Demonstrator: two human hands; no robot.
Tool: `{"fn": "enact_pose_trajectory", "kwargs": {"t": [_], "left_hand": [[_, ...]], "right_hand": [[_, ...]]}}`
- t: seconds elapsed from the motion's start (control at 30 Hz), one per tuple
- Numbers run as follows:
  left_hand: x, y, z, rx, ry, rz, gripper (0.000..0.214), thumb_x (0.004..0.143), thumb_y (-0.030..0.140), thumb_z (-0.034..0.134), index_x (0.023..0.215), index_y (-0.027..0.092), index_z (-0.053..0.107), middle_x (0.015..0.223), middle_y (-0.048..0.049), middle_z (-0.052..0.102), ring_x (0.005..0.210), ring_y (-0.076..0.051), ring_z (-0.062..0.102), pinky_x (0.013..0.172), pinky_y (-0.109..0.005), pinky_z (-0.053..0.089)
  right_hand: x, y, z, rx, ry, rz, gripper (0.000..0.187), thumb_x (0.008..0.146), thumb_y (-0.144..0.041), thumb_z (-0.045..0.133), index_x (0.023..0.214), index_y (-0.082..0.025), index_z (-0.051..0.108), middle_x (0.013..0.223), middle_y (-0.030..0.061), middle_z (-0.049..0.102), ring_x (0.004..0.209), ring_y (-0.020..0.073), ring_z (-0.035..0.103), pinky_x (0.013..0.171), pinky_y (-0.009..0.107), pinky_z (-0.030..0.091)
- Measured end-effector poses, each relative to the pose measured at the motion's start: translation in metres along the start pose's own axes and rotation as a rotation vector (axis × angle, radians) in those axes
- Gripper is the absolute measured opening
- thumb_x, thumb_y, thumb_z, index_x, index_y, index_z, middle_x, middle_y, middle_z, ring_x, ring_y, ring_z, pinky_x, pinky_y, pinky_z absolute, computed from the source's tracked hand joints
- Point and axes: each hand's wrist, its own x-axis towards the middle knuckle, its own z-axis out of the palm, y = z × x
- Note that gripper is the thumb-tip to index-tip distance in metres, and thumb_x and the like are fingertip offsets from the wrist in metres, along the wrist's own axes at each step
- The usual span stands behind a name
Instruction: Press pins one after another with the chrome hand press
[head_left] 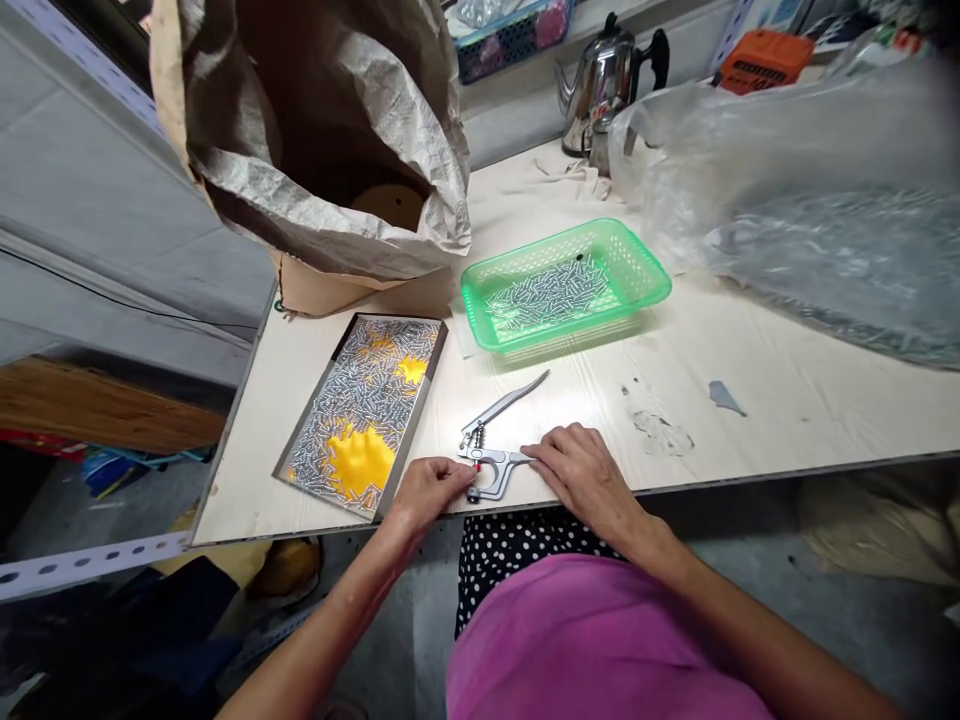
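Observation:
A silver hand press tool (495, 440) lies at the table's front edge, its upper lever raised toward the back right. My left hand (426, 490) is pinched at the tool's jaw, where a small red part shows. My right hand (581, 475) rests on the lower handle, fingers curled over it. To the left a flat metal tray (416, 420) with a yellow bottom holds many small silver pins. Behind the tool a green plastic basket (645, 265) holds more of the same pins.
A large open paper sack (330, 140) stands at the back left. A big clear plastic bag (825, 220) of parts covers the right side. A steel kettle (600, 85) and an orange box (765, 58) sit at the back. The table edge (750, 475) runs before me.

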Motion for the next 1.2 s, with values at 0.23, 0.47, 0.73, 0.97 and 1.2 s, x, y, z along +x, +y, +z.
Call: {"fn": "enact_pose_trajectory", "kwargs": {"t": [0.23, 0.47, 0.73, 0.97, 1.2], "left_hand": [[0.000, 0.001, 0.001, 0.046, -0.051, -0.036, 0.058, 0.055, 0.072, 0.069, 0.060, 0.015, 0.059, 0.046, 0.0072, 0.037, 0.047, -0.007, 0.026, 0.048, -0.024, 0.016], [0.003, 0.008, -0.002, 0.143, -0.072, -0.002, 0.049, 0.061, 0.063, 0.070, 0.060, 0.015, 0.065, 0.045, 0.0066, 0.038, 0.047, -0.007, 0.027, 0.046, -0.022, 0.016], [0.004, 0.002, -0.008, 0.109, -0.184, -0.023, 0.047, 0.062, 0.060, 0.071, 0.054, 0.016, 0.057, 0.044, 0.0067, 0.039, 0.041, -0.006, 0.030, 0.041, -0.021, 0.020], [0.000, -0.007, -0.002, -0.028, -0.175, -0.087, 0.040, 0.063, 0.054, 0.072, 0.068, 0.015, 0.061, 0.054, 0.0059, 0.051, 0.035, -0.006, 0.038, 0.037, -0.021, 0.025], [-0.005, -0.001, 0.003, 0.177, -0.074, 0.041, 0.027, 0.072, 0.043, 0.064, 0.065, 0.016, 0.061, 0.049, 0.0060, 0.049, 0.039, -0.008, 0.042, 0.042, -0.021, 0.029]], "right_hand": [[0.000, 0.003, 0.002, 0.010, 0.009, -0.006, 0.017, 0.094, -0.021, 0.055, 0.105, -0.021, 0.068, 0.089, 0.0055, 0.061, 0.084, 0.0204, 0.049, 0.077, 0.035, 0.035], [-0.001, 0.006, 0.001, 0.014, -0.027, -0.014, 0.019, 0.096, -0.022, 0.051, 0.108, -0.021, 0.066, 0.092, 0.0067, 0.062, 0.087, 0.0214, 0.051, 0.077, 0.036, 0.035], [-0.001, 0.004, 0.002, 0.027, -0.032, -0.015, 0.018, 0.097, -0.024, 0.051, 0.107, -0.021, 0.066, 0.092, 0.0062, 0.062, 0.087, 0.0207, 0.052, 0.078, 0.036, 0.034], [0.001, 0.001, 0.001, -0.027, -0.029, -0.034, 0.017, 0.097, -0.024, 0.052, 0.103, -0.022, 0.067, 0.089, 0.0041, 0.062, 0.084, 0.0201, 0.048, 0.076, 0.035, 0.030], [0.004, -0.001, -0.002, -0.139, -0.072, -0.059, 0.018, 0.097, -0.023, 0.050, 0.102, -0.022, 0.067, 0.088, 0.0047, 0.063, 0.085, 0.0208, 0.050, 0.074, 0.036, 0.029]]}}
